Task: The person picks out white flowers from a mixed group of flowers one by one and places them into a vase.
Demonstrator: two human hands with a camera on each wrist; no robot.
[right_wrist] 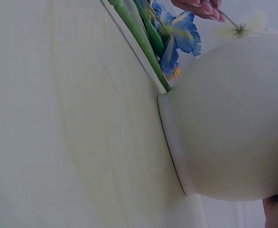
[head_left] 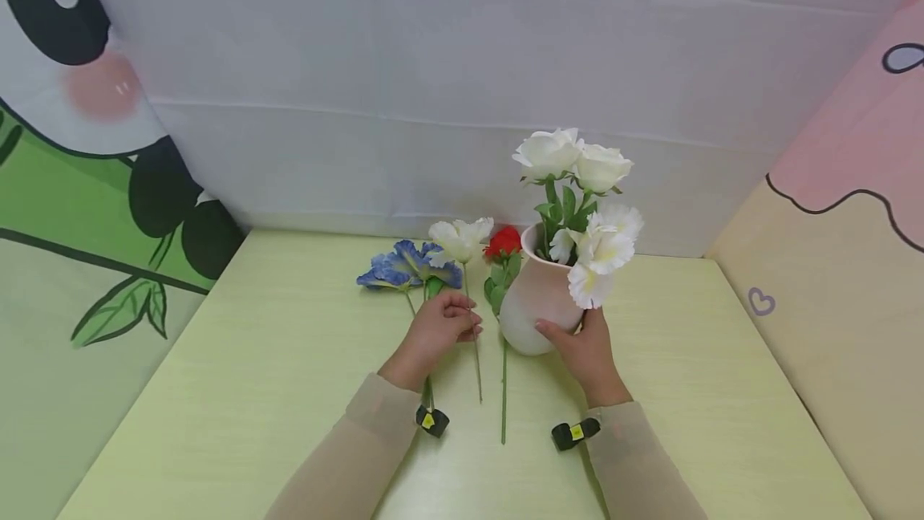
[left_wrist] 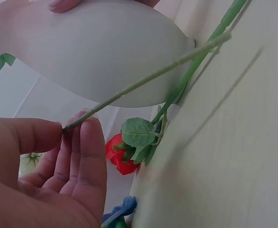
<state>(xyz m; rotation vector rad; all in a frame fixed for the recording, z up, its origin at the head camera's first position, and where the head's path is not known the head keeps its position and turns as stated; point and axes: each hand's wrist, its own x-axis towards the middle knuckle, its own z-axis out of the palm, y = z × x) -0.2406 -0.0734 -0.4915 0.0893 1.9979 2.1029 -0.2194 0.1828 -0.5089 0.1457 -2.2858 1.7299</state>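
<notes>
My left hand pinches the thin stem of a white flower between thumb and fingers. In the left wrist view that stem slants across in front of the vase, its lower end above the table. My right hand grips the side of a pale pink-white vase, thumb on its front. White roses and a ruffled white flower stand in the vase, the ruffled one drooping over its rim. The vase leans a little. A red flower lies just left of the vase.
Blue flowers lie on the pale yellow table, behind my left hand. The red flower's green stem runs toward me between my hands. A white cloth backdrop closes off the far side, with painted panels left and right.
</notes>
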